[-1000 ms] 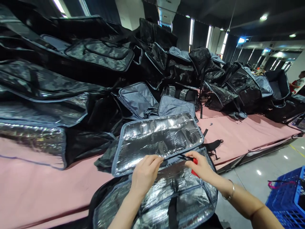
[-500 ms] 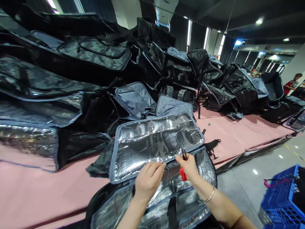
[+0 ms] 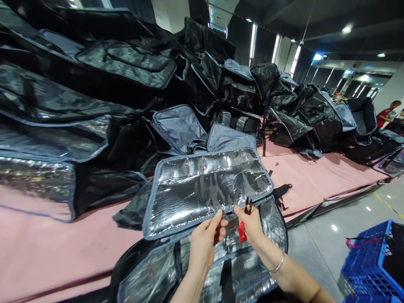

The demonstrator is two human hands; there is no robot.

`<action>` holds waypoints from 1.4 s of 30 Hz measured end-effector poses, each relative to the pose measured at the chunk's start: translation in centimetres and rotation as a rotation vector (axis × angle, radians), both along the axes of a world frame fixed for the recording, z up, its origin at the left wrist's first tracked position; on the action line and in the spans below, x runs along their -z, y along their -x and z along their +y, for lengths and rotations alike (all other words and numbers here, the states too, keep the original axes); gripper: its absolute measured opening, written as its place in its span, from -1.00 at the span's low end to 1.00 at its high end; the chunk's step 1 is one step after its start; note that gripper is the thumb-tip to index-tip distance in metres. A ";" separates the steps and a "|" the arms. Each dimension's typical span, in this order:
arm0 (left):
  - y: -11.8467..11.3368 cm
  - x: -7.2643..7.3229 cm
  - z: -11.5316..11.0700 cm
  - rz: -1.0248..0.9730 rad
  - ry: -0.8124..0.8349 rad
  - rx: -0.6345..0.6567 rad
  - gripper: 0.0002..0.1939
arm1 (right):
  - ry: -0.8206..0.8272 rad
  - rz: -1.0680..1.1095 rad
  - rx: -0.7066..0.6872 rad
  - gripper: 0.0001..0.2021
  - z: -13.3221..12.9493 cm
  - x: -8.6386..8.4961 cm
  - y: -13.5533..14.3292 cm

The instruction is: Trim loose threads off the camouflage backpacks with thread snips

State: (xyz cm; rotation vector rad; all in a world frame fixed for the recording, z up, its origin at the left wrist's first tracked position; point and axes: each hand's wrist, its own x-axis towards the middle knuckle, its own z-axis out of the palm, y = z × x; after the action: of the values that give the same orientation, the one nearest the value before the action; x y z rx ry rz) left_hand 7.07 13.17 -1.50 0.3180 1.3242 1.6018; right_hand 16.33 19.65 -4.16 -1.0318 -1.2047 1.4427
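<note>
An insulated bag [image 3: 148, 269] with a silver foil lining lies before me, its foil-lined lid flap [image 3: 208, 181] raised and edged in blue-grey binding. My left hand [image 3: 206, 233] is closed at the flap's lower edge, thumb on top and fingers curled beneath. Just to its right, my right hand [image 3: 251, 223] pinches the same edge between thumb and forefinger. Small snips [image 3: 248, 206] with dark blades and a red wrapped part [image 3: 242, 232] are also in my right hand, blades pointing up. Part of the binding is hidden behind my fingers.
Black and camouflage bags [image 3: 126, 63] are heaped along the back and left of the pink-covered table [image 3: 315, 176]. On the floor at right stands a blue plastic crate [image 3: 362, 261] holding dark items. A person [image 3: 386, 114] is far off at the right.
My left hand has turned and moved right along the flap's edge, closer to my right hand, with its thumb now up. The snips' blades show more clearly and look slightly apart.
</note>
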 end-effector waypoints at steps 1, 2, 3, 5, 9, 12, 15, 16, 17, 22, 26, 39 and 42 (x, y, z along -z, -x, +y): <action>-0.1 0.0 0.2 -0.019 -0.010 -0.033 -0.54 | -0.011 -0.018 0.002 -0.57 0.0 -0.1 -0.1; -0.3 0.0 0.4 -0.022 -0.021 -0.062 -0.55 | -0.026 -0.039 0.000 -0.59 -0.1 -0.2 -0.2; -0.3 0.1 0.6 -0.017 -0.031 -0.083 -0.55 | -0.043 -0.061 -0.009 -0.62 -0.2 -0.4 -0.3; -0.4 0.5 0.7 -0.012 -0.046 -0.113 -0.56 | -0.078 -0.102 -0.038 -0.71 -0.7 -0.9 -1.0; -0.3 1.1 0.6 0.001 -0.064 -0.143 -0.57 | -0.209 -0.315 -0.073 -0.77 -2.2 -1.9 -3.2; -0.4 1.3 0.6 0.021 -0.079 -0.151 -0.59 | -0.400 -0.531 -0.039 -0.80 -2.9 -2.4 -4.5; -0.6 1.4 0.6 0.039 -0.089 -0.153 -0.61 | -0.510 -0.631 0.011 -0.84 -3.2 -2.5 -4.8; -0.7 1.4 0.6 0.043 -0.091 -0.152 -0.61 | -0.521 -0.642 0.029 -0.84 -3.2 -2.4 -4.7; -0.7 1.4 0.6 0.048 -0.092 -0.151 -0.62 | -0.526 -0.647 0.043 -0.84 -3.2 -2.4 -4.6; -0.7 1.5 0.6 0.072 -0.093 -0.152 -0.63 | -0.550 -0.668 0.035 -0.83 -3.2 -2.3 -4.2; -0.7 1.5 0.6 0.075 -0.092 -0.157 -0.63 | -0.610 -0.701 0.025 -0.82 -3.1 -2.3 -4.0; -0.6 1.5 0.5 0.054 -0.083 -0.148 -0.62 | -0.412 -0.427 0.209 -0.83 -3.0 1.6 -3.7; -0.7 1.4 0.6 0.046 -0.085 -0.153 -0.61 | -0.432 -0.427 0.198 -0.81 -3.2 2.1 -3.4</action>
State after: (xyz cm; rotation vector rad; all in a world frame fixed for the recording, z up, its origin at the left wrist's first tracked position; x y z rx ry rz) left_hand 7.72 13.77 -2.93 0.3125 1.3446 1.7919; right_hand 19.77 16.46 -6.23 -1.1425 -1.5811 0.7768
